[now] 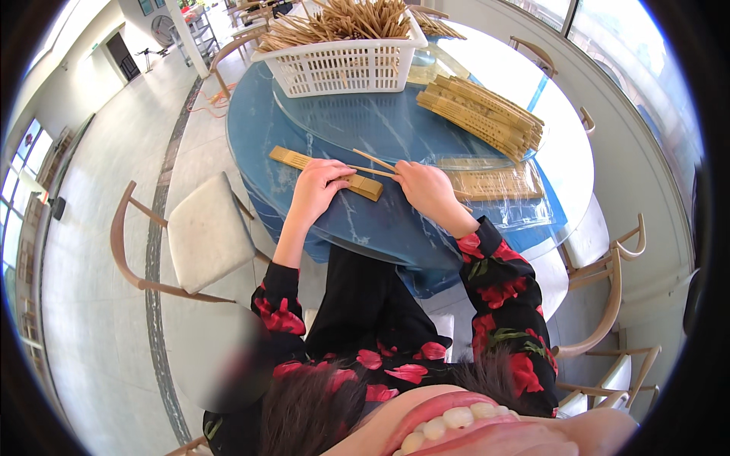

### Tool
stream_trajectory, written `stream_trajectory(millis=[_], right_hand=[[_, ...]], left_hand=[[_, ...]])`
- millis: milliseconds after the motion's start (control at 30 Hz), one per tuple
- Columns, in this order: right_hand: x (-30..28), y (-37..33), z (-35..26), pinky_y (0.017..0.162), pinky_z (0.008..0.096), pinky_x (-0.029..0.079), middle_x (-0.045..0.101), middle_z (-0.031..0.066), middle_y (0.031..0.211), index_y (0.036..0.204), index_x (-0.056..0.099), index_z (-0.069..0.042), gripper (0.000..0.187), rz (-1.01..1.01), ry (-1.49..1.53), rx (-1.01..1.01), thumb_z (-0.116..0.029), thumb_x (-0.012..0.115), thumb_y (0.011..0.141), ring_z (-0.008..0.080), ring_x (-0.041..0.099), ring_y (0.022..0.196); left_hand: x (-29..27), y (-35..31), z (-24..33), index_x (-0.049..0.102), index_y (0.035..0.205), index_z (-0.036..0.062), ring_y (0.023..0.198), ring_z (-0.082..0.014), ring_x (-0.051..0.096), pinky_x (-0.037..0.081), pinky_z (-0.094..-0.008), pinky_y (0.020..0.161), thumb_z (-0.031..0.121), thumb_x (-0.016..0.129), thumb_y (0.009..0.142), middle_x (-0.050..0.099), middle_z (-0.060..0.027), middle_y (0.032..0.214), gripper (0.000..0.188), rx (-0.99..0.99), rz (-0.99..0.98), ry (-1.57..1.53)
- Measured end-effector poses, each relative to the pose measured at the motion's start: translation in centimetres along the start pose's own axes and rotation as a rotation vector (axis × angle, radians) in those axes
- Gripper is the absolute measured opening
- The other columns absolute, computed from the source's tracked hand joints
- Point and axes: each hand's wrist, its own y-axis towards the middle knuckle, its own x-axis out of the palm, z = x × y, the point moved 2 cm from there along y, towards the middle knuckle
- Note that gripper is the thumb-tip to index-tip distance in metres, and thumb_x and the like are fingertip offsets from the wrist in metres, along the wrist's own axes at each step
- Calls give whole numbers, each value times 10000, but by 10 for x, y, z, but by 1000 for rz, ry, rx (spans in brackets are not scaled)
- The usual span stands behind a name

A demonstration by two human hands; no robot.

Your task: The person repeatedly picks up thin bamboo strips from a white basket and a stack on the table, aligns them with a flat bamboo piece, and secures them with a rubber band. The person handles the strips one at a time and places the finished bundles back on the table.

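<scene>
Across the middle of the table, a long flat tan chopstick sleeve (365,188) lies tilted down to the right. My left hand (319,186) is closed over its middle, thumb and fingers bent together at it and hiding part of it. My right hand (426,190) is closed round a pair of thin wooden chopsticks (372,158). Their front ends stick out to the left, one close to my left fingers, and a back end shows below the right hand. Beyond my right hand lies a clear plastic bag (525,216) with more tan sleeves (494,185) on it or in it.
A white slatted basket (342,72) heaped with loose wooden chopsticks (342,26) stands at the back of the round blue table (258,114). A thick stack of tan sleeves (483,114) lies at the right rear. Wooden chairs with pale seats (209,232) stand around the table.
</scene>
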Motion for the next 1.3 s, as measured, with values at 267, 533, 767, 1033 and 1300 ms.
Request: stream_trajectory(millis=[267, 533, 767, 1033, 1300], right_hand=[[6, -2, 2, 724, 442, 543, 645, 98, 859, 922, 617, -82, 168, 52, -115, -50, -236, 680, 945, 325, 675, 828], [2, -3, 1, 841, 441, 527, 654, 111, 908, 961, 692, -67, 136, 134, -50, -119, -173, 608, 979, 326, 652, 959], [-6, 1, -2, 803, 501, 501, 657, 170, 897, 930, 629, -28, 177, 127, 70, -62, -178, 582, 1009, 396, 642, 919], [2, 0, -3, 750, 505, 504, 662, 168, 862, 927, 613, -38, 192, 92, 43, -68, -205, 574, 1011, 404, 644, 859], [3, -2, -7, 669, 515, 510, 670, 178, 775, 903, 612, -47, 352, 80, 41, 40, -375, 586, 1029, 408, 661, 763]], left_hand=[[5, 4, -7, 792, 1064, 70, 1039, -273, 652, 511, -370, 942, 54, 731, 840, 757, -63, 1070, 233, 28, 22, 11], [5, -3, -12, 792, 1097, 85, 1071, -261, 656, 522, -356, 957, 26, 688, 878, 753, -67, 1102, 249, 42, 10, 56], [8, 3, -10, 800, 1005, 88, 1014, -291, 655, 524, -386, 909, 120, 692, 906, 762, -58, 1026, 150, 85, 79, 118], [4, 1, -5, 782, 1040, 57, 1041, -267, 660, 512, -361, 942, 132, 727, 903, 757, -74, 1052, 166, 98, 38, 154], [4, -3, -4, 784, 1056, 69, 1060, -245, 645, 509, -352, 942, 139, 774, 840, 758, -38, 1092, 228, 83, 26, 117]])
